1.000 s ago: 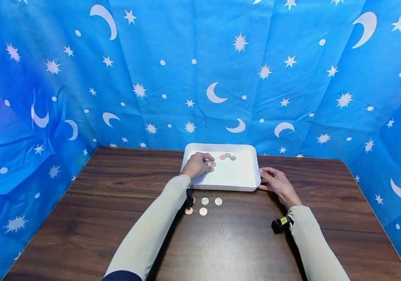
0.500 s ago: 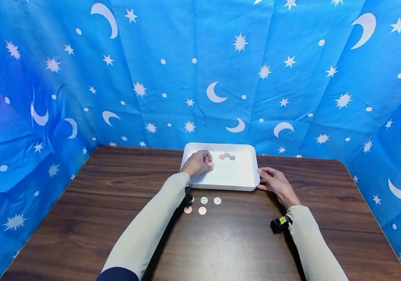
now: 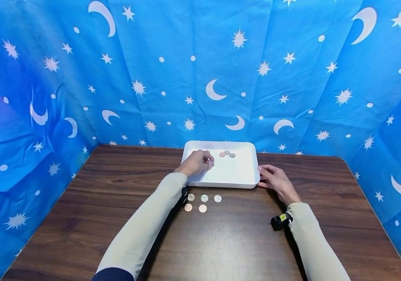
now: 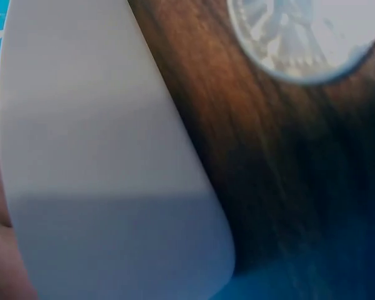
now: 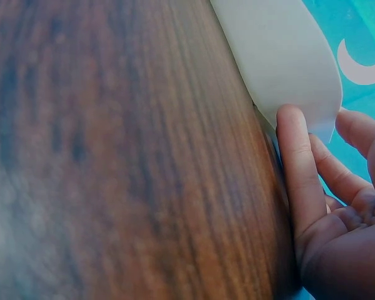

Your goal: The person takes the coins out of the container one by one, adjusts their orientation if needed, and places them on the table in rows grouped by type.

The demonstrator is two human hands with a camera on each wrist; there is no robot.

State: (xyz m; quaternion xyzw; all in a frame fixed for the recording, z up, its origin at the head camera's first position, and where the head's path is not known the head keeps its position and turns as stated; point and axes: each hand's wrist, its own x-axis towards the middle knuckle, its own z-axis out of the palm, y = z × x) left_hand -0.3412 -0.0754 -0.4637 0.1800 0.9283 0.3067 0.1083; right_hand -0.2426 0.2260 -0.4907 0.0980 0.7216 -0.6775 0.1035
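Note:
My left hand (image 3: 196, 162) reaches over the left part of a white tray (image 3: 235, 183). Between its thumb and fingers it pinches a copper coin (image 3: 211, 164). The left wrist view mostly shows the tray's outer wall (image 4: 106, 137), with only a strip of the hand (image 4: 3, 237) at the edge. My right hand (image 3: 275, 179) holds the tray at its right side. In the right wrist view, one finger (image 5: 294, 144) lies low against the tray wall (image 5: 287, 56), while another digit meets the rim. A copper coin (image 3: 222, 154) and two grey coins (image 3: 232, 155) lie together inside, towards the back.
On the wooden table (image 3: 242, 238) in front of the tray are several coins: a row of silver ones (image 3: 204, 198) and two copper ones (image 3: 202, 208) nearer me. A blue cloth (image 3: 172, 74) with moons and stars hangs behind the table and along both sides.
The left fingers have closed on the copper coin, which lay flat in the tray a second ago. The right hand stays at the tray's side, and the other coins keep their places.

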